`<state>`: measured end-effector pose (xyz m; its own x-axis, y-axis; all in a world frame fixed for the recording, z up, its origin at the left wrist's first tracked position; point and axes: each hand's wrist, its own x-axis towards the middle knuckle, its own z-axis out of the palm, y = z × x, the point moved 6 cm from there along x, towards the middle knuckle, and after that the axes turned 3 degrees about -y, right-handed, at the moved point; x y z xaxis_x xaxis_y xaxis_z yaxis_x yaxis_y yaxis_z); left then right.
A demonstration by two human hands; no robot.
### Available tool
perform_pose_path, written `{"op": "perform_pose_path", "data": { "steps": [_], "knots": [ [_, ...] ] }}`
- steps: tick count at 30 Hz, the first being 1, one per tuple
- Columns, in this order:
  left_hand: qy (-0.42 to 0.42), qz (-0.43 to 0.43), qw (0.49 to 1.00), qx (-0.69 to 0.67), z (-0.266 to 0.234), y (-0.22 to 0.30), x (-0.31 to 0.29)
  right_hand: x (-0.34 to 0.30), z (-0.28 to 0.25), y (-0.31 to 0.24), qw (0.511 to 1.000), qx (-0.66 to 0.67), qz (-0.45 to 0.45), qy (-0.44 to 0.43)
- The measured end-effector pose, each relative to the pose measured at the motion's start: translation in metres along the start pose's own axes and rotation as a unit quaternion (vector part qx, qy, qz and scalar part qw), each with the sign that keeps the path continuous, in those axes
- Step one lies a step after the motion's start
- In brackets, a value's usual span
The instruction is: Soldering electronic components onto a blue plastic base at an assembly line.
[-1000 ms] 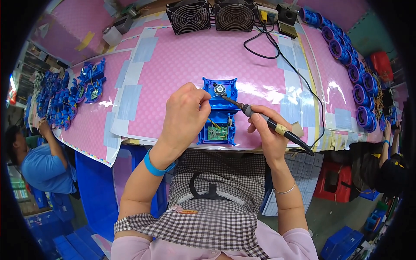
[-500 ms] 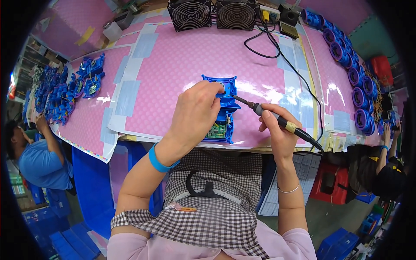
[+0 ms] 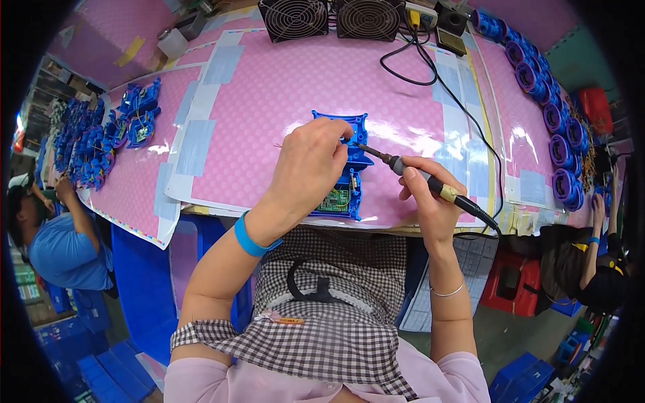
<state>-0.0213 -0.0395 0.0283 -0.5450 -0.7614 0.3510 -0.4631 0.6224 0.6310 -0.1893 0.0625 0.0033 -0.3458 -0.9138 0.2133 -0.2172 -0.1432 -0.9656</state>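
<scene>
A blue plastic housing (image 3: 356, 161) lies on the pink dotted work sheet in front of me. A green circuit board (image 3: 335, 200) sits in its near half. My left hand (image 3: 310, 160) reaches over the housing's left side, thumb and forefinger pinched at the far half; what they grip is hidden. Thin wire ends (image 3: 278, 146) poke out at the left of this hand. In my right hand (image 3: 433, 191) is a soldering iron (image 3: 396, 165), held like a pen, its tip in the far half of the housing close to my left fingertips.
Two black fans (image 3: 329, 20) stand at the back. From there a black cable (image 3: 463, 111) runs down the right side. An iron stand (image 3: 450, 30) is at back right. Blue round parts (image 3: 554, 117) line the right; blue assemblies (image 3: 87, 144) pile up left. Co-workers (image 3: 60, 235) sit at both sides.
My left hand has shifted slightly right over the housing, and wire ends now show beside it. The iron's tip has moved a little left and toward the far end.
</scene>
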Motion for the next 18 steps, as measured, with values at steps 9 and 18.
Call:
{"op": "perform_pose_path", "data": {
  "steps": [9, 18],
  "knots": [
    [0.120, -0.190, 0.964, -0.143, -0.053, -0.046, -0.039, -0.004, -0.010, -0.004, 0.999, 0.026, 0.002, 0.024],
    [0.106, -0.248, 0.963, -0.024, -0.035, -0.050, -0.042, -0.003, -0.005, -0.006, 0.999, 0.038, 0.003, 0.017]
  ]
}}
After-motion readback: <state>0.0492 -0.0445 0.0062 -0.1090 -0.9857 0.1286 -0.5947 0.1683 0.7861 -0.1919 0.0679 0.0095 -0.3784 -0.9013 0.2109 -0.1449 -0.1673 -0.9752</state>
